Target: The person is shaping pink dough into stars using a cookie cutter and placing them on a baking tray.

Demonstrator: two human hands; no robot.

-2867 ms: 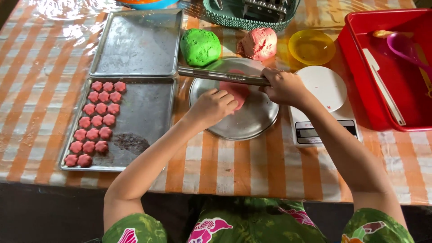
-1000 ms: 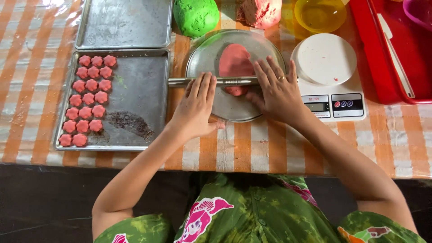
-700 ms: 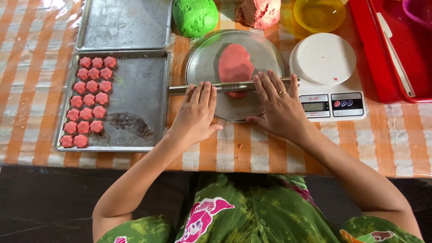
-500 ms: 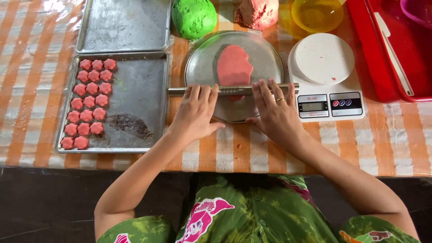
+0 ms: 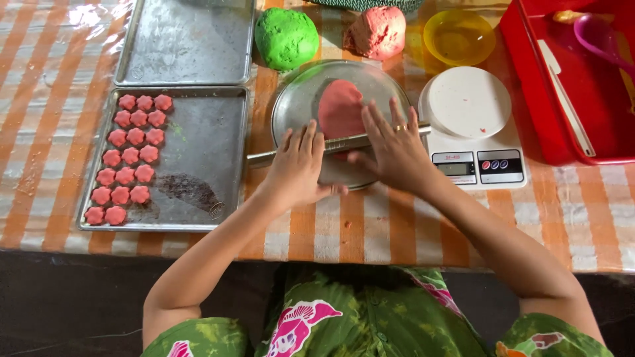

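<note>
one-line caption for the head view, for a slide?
Left hand and right hand press a metal rolling pin over flattened pink dough on a round metal plate.

- On my left I see a metal baking tray carrying rows of small pink flower-shaped pieces down its left side.
- Beyond it lies a second tray, bare metal.
- A green dough ball and a pink dough lump sit side by side at the far edge.
- A yellow bowl stands just beyond a white kitchen scale.
- I make out a red bin on the far right (purple spoon inside).
- An orange-striped tablecloth covers everything.
</note>
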